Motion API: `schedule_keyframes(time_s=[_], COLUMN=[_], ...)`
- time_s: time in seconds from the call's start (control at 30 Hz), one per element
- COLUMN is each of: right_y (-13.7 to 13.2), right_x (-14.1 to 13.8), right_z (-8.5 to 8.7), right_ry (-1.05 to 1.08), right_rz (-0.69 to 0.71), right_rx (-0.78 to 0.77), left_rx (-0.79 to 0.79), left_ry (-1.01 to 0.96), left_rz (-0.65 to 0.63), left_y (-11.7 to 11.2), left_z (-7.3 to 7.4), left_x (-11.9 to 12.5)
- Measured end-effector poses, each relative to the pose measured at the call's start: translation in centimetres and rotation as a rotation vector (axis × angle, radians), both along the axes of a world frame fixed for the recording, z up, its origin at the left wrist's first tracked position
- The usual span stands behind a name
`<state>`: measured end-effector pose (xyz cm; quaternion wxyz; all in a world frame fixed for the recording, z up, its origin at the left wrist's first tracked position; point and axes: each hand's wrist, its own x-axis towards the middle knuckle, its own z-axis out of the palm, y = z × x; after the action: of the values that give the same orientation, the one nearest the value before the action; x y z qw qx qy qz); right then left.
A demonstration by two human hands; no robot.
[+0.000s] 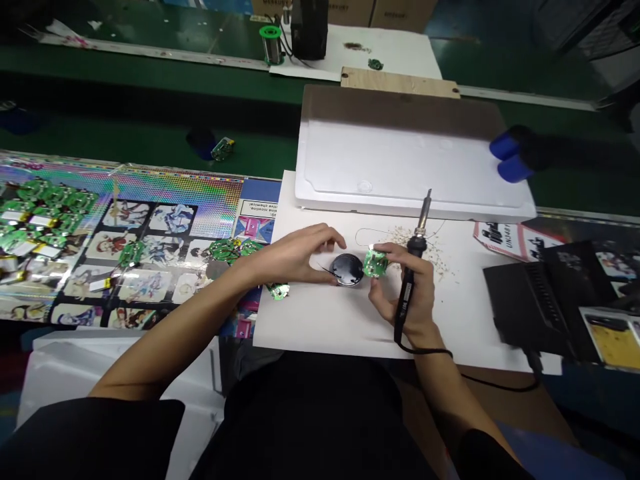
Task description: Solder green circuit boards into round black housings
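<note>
My left hand (300,255) curls its fingers around a round black speaker (349,269) that rests on a white sheet (320,320). My right hand (410,287) grips a black soldering iron (413,267), its tip pointing up and away. The same hand's fingertips pinch a small green circuit board (375,263) right beside the speaker. Thin wires run from the speaker toward the board.
More green circuit boards (225,250) lie on colourful printed sheets at the left, with a heap (35,220) at far left. One board (279,291) sits near my left wrist. A white foam tray (400,167) lies behind. A black box (530,300) stands right. A solder spool (271,40) is far back.
</note>
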<state>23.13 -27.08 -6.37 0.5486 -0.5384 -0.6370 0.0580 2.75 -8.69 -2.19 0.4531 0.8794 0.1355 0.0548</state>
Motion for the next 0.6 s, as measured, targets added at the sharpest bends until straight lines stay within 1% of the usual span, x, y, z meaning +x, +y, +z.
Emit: schedule_keyframes(time_s=[0.1, 0.2, 0.27, 0.37, 0.5, 0.53, 0.6], right_y=[-0.3, -0.2, -0.1, 0.1, 0.2, 0.2, 0.2], right_x=[-0.5, -0.8, -0.9, -1.0, -1.1, -1.1, -1.2], right_z=[0.3, 0.4, 0.4, 0.3, 0.1, 0.1, 0.1], right_ry=[-0.117, -0.226, -0.276, -0.295, -0.305, -0.313, -0.319], right_rz=[0.074, 0.129, 0.14, 0.142, 0.095, 0.084, 0.067], right_rx=[-0.056, -0.06, -0.057, -0.064, -0.059, -0.06, -0.062], left_rx=[-0.057, -0.162, -0.223, -0.304, -0.447, -0.443, -0.374], left_ry=[0.118, 0.111, 0.081, 0.046, 0.006, -0.017, -0.069], left_rz=[-0.009, -0.038, -0.041, -0.014, -0.027, -0.033, -0.04], left_y=[0.6, 0.5, 0.2, -0.2, -0.7, -0.7, -0.9], left_z=[0.7, 1.0, 1.1, 1.1, 0.4, 0.2, -0.1], left_x=[-0.1, -0.1, 0.0, 0.2, 0.4, 0.5, 0.6])
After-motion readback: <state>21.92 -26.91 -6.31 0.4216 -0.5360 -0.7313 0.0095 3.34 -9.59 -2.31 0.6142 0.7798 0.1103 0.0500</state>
